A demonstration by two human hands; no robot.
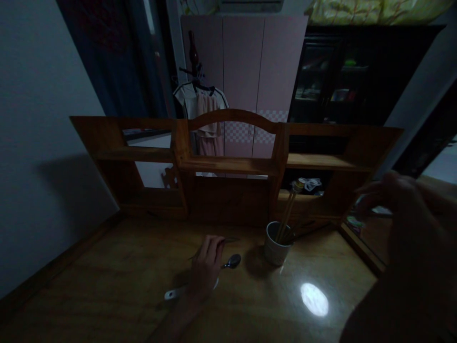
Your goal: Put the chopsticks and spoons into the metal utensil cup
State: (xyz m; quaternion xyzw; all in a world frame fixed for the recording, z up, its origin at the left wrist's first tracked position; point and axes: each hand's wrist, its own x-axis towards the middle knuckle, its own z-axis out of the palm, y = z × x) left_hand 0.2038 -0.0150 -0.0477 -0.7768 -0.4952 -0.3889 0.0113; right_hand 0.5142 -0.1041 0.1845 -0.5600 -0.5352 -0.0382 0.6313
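My left hand is low over the wooden table, its fingers pinched on a thin utensil whose kind I cannot make out. Just beside the hand, the bowl of a metal spoon shows on the tabletop. A white-handled utensil lies partly under my left hand and wrist. To the right stands a light-coloured cup with several chopsticks leaning in it. Raised at the far right is my right hand, dark and blurred, its fingers bent; whether it holds anything is unclear.
A wooden shelf unit runs along the table's back edge. Light glares on the tabletop at the right. A white wall borders the left side. Beyond are hanging clothes, a pink wardrobe and a dark cabinet.
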